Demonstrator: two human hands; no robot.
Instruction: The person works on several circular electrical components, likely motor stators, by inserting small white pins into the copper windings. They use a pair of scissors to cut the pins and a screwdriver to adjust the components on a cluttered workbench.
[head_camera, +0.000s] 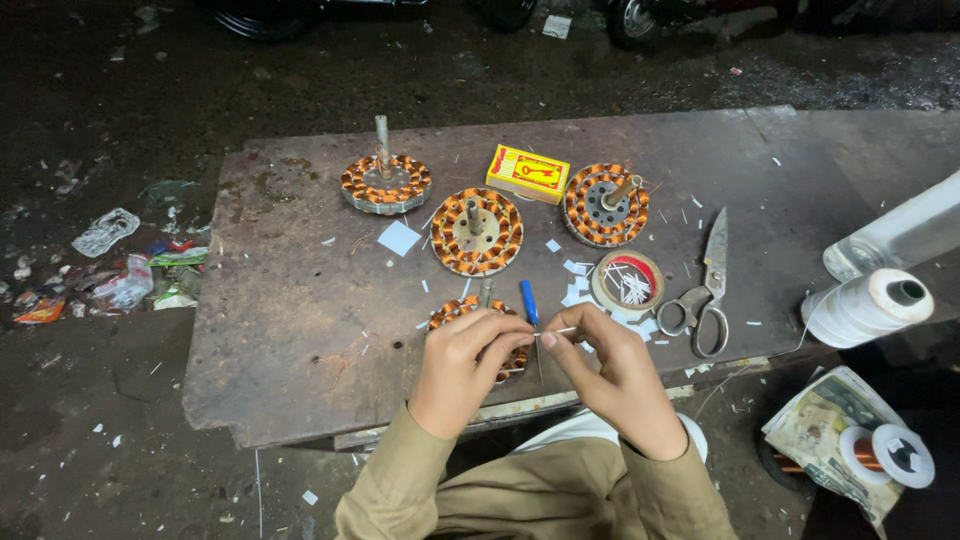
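At table (280, 330) edge, left hand (465, 365) steadies the stator (470, 318); right hand (615, 375) pinches a white strip (560, 331). Both hands are closed. Feed it straight, keeping the windings undisturbed.

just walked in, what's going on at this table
A person sits at a worn table, both hands on a copper-wound stator at its near edge. The left hand steadies it while the right hand pinches a thin white strip at it. Three more stators, scissors and a matchbox lie behind.

nearest stator (470, 310) mostly hidden behind left hand (462, 365), plastic bottle (900, 235) cut off
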